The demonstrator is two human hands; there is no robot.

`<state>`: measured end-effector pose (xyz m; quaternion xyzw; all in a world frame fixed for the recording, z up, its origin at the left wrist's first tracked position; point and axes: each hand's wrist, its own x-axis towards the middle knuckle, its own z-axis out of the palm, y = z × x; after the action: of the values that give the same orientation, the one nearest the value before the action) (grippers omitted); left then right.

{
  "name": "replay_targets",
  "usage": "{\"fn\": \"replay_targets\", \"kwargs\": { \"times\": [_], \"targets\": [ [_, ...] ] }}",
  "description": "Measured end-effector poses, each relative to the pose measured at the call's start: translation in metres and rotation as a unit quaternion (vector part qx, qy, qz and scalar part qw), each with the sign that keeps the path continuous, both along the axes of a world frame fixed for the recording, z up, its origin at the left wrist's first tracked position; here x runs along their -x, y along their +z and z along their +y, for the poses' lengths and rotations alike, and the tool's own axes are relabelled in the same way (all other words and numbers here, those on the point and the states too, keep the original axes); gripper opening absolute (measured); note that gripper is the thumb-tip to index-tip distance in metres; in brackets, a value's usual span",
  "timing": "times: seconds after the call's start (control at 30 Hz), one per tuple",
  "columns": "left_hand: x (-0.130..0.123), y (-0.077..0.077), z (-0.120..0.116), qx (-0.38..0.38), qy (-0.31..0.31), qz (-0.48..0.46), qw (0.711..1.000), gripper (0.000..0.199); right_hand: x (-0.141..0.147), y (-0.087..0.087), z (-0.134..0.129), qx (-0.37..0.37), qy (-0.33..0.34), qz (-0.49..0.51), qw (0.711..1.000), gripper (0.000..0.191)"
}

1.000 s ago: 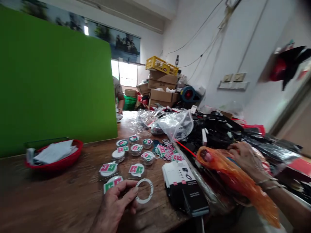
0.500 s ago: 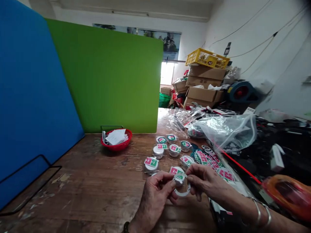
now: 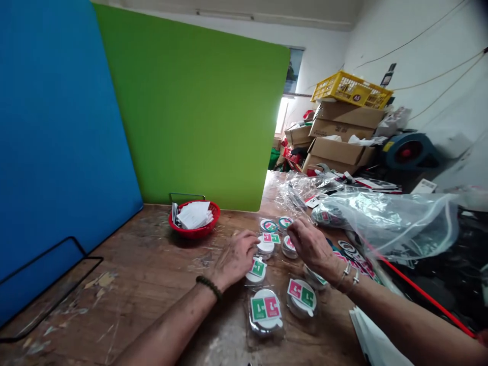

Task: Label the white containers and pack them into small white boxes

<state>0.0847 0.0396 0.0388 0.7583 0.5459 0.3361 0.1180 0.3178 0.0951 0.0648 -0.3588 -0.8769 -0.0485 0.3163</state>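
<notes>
My left hand (image 3: 237, 256) reaches in from the left, its fingers bent together against the edge of a bagged round container (image 3: 265, 247) with a white top and a pink-and-green label. My right hand (image 3: 311, 246) is closed in a pinch above a second labelled container (image 3: 290, 244); its fingers hide what they hold, if anything. Just below my left fingers sits a container with a green label (image 3: 256, 269). Nearer to me lie two more labelled round containers in clear wrapping, one larger in view (image 3: 266, 311) and one to its right (image 3: 302, 297).
Beyond the hands stands a red basket (image 3: 194, 231) of white papers. Blue (image 3: 57, 127) and green (image 3: 190, 101) panels border the wooden table. Clear plastic bags (image 3: 400, 223), loose labels (image 3: 358, 262) and white sheets (image 3: 371, 333) lie at right. Cartons (image 3: 339, 152) carry a yellow crate (image 3: 351, 90).
The white ring and small piece that both hands held close to me no longer show in them. Both hands have moved farther out over the containers and apart. The view has shifted left.
</notes>
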Motion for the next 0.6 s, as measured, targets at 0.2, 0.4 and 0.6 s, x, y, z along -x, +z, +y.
{"fn": "replay_targets", "kwargs": {
  "times": [0.2,0.4,0.6],
  "targets": [
    [-0.002,-0.007,0.047,0.011,-0.093,0.137,0.986,0.024,-0.015,-0.010,0.003,0.032,-0.008,-0.019,0.999,0.014],
    [0.007,-0.015,0.058,0.015,-0.113,0.126,0.985,0.023,-0.008,-0.016,-0.002,0.046,0.010,-0.019,0.999,0.016],
    [0.002,-0.018,0.067,0.011,-0.157,0.126,0.980,0.026,-0.006,-0.020,0.004,0.034,0.021,-0.013,0.999,0.014]
  ]
}}
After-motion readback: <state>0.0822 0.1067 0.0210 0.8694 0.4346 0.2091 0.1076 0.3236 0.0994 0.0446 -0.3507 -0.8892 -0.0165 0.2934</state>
